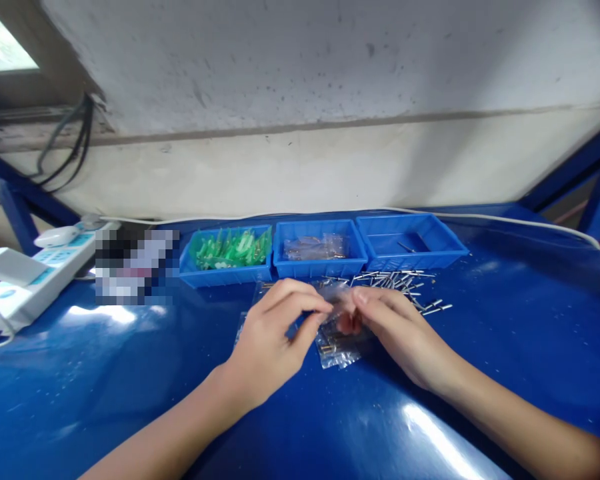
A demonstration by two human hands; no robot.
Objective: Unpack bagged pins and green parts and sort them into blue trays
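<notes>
Between my two hands is a small clear plastic bag (pixel 338 298), slightly blurred. My left hand (pixel 273 333) pinches its left side with thumb and forefinger. On the other side my right hand (pixel 397 327) grips the bag with thumb and fingers; what the bag contains is hard to make out. Below the hands, more clear bags (pixel 341 353) with brass-coloured pieces inside lie on the blue tabletop (pixel 300 440). A loose pile of silvery pop rivets (pixel 397 281) spreads just beyond my right hand.
Three blue bins stand in a row: a left bin (pixel 225 275) with green packets, a middle bin (pixel 320 269) with clear bags, and a right bin (pixel 410 257) with a rivet or so. A white power strip (pixel 35 280) lies at left, beside a blurred-out object (pixel 137 267).
</notes>
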